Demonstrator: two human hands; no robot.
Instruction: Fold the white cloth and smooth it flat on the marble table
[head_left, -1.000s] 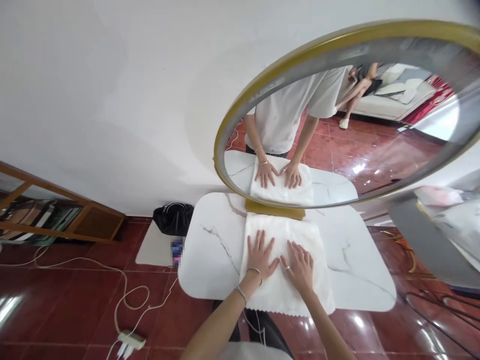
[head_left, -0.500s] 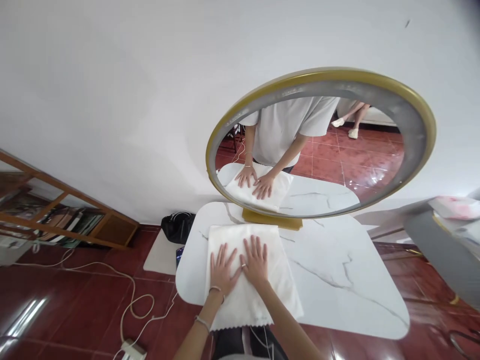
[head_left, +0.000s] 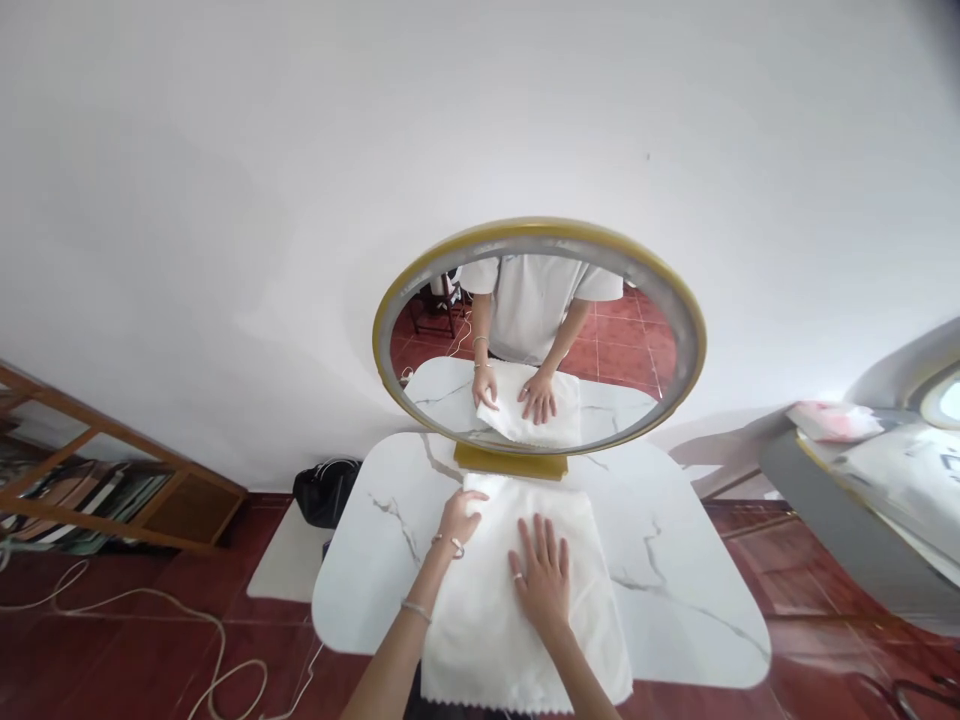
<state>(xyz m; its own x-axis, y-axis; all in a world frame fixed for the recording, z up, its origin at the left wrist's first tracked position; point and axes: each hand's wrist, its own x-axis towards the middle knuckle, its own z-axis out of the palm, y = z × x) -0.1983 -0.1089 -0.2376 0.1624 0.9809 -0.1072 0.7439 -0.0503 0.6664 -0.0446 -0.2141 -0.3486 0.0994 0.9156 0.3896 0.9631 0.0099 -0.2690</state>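
Observation:
A white towel with a scalloped near edge lies folded flat on a marble-patterned white table, its near end hanging over the front edge. My left hand, with bracelets at the wrist, is closed on the towel's far left corner, thumb and fingers pinching the edge. Flat on the right half of the towel rests my right hand, fingers spread, a ring on one finger. An oval gold-framed mirror reflects both hands and the corner lifted a little.
The mirror's gold base stands right behind the towel. A black bag sits left of the table, near a wooden shelf. Cables lie on the red tiled floor. At right is a grey table with plastic packages.
My left hand has gone from lying flat on the towel to pinching its far left corner. The right hand stays flat on it, shifted slightly right. My view has turned.

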